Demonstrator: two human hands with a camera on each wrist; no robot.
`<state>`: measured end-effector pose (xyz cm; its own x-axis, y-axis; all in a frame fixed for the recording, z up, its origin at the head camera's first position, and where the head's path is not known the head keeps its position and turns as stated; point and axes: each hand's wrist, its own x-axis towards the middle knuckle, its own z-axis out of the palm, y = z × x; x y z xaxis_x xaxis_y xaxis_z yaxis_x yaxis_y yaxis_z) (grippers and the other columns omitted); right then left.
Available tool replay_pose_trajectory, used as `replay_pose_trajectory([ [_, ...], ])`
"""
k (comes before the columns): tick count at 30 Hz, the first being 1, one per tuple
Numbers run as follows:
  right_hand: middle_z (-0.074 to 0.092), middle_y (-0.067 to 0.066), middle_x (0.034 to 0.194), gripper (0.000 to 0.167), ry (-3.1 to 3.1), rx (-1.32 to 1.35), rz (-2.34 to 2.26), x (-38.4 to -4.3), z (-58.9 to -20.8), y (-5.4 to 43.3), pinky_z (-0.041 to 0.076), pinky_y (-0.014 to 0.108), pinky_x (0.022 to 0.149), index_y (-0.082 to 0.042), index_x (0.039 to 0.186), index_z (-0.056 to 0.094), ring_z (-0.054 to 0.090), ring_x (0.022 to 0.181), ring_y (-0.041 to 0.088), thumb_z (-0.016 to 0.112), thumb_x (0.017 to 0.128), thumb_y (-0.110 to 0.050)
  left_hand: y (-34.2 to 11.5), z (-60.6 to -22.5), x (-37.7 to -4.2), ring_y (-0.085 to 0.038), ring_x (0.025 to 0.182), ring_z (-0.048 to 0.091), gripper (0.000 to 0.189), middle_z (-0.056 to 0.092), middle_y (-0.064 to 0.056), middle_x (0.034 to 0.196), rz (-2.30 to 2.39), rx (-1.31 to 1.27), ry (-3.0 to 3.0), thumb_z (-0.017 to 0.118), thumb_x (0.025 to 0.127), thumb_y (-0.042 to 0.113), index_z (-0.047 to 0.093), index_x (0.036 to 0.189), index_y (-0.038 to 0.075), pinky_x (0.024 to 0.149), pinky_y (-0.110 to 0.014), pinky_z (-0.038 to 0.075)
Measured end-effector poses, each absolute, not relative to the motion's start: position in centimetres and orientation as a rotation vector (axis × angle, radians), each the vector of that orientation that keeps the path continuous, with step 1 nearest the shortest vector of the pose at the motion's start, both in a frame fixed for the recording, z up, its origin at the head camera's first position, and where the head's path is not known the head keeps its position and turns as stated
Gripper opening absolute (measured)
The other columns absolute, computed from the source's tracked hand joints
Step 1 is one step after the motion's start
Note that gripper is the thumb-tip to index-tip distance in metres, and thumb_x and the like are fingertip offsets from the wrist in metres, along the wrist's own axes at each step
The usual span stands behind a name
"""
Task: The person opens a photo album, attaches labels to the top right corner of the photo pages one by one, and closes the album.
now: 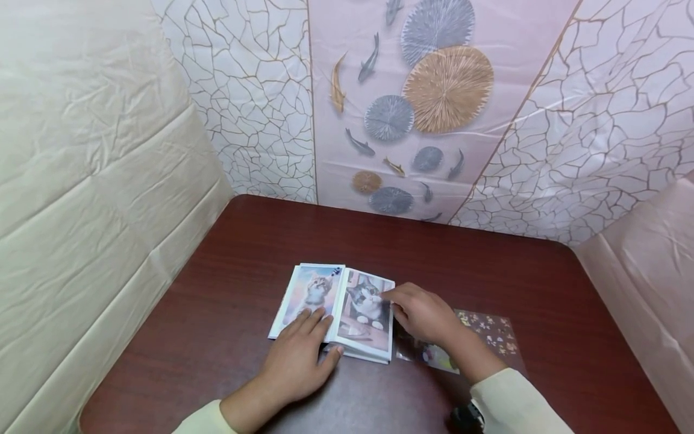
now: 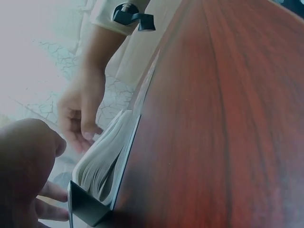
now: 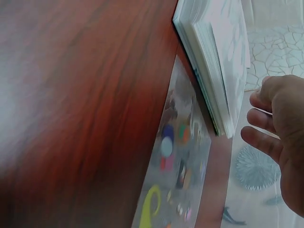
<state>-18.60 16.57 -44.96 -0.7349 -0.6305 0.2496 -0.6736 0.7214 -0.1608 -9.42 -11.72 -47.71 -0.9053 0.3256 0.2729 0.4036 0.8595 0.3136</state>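
Observation:
An open photo album [image 1: 358, 348] lies on the table, with a kitten picture [image 1: 317, 290] on its left page and a grey-and-white cat picture [image 1: 364, 304] on the right. My left hand [image 1: 300, 361] rests with outstretched fingers over the lower part of the left page, its thumb by the bottom near the spine. At the right page's outer edge is my right hand [image 1: 425, 313], index finger reaching over the cat picture. In the right wrist view, this hand's loosely bent fingers [image 3: 260, 140] hold nothing and sit beside the stacked pages [image 3: 211, 66].
Clear sheets with small colourful stickers [image 1: 490, 331] lie right of the album, partly under my right forearm. A black device [image 1: 467, 417] is strapped at my right sleeve. Patterned cloth [image 1: 260, 108] hangs behind the dark red wooden table [image 1: 217, 289], and plain cloth lines the sides.

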Motion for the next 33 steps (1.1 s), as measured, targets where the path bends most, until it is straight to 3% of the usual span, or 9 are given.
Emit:
replay_pose_trajectory([
  [4, 0.070, -0.001, 0.112, 0.030, -2.713, 1.033, 0.369, -17.8, -44.9, 17.8, 0.054, 0.031, 0.065, -0.014, 0.122, 0.074, 0.065, 0.104, 0.016, 0.072, 0.093, -0.008, -11.5, -47.6, -9.7, -0.041, 0.133, 0.052, 0.056, 0.058, -0.016, 0.142, -0.545, -0.556, -2.780, 0.065, 0.095, 0.046, 0.065, 0.134, 0.007, 0.108, -0.055, 0.043],
  [16, 0.072, 0.003, 0.111, 0.033, -2.623, 1.061, 0.390, -16.5, -45.5, 21.2, 0.060, 0.041, 0.079, -0.009, 0.120, 0.074, 0.066, 0.103, 0.021, 0.079, 0.087, -0.006, -10.8, -47.2, -10.2, -0.037, 0.128, 0.055, 0.046, 0.062, -0.017, 0.134, -0.566, -0.524, -2.690, 0.071, 0.091, 0.039, 0.070, 0.123, 0.006, 0.105, -0.052, 0.045],
  [22, 0.071, 0.005, 0.108, 0.030, -2.645, 1.013, 0.394, -16.0, -46.3, 22.3, 0.059, 0.044, 0.079, -0.008, 0.116, 0.075, 0.067, 0.101, 0.022, 0.079, 0.087, -0.009, -9.8, -46.6, -10.0, -0.037, 0.130, 0.053, 0.042, 0.061, -0.016, 0.134, -0.606, -0.555, -2.689, 0.072, 0.090, 0.037, 0.071, 0.120, 0.007, 0.108, -0.055, 0.043],
  [33, 0.071, 0.005, 0.111, 0.037, -2.750, 0.946, 0.435, -14.7, -47.0, 22.4, 0.058, 0.046, 0.088, -0.010, 0.116, 0.074, 0.066, 0.106, 0.024, 0.084, 0.086, -0.027, -7.0, -45.4, -9.2, -0.029, 0.128, 0.055, 0.028, 0.064, -0.009, 0.132, -0.883, -0.699, -2.574, 0.075, 0.089, 0.027, 0.072, 0.113, 0.012, 0.109, -0.044, 0.044],
])
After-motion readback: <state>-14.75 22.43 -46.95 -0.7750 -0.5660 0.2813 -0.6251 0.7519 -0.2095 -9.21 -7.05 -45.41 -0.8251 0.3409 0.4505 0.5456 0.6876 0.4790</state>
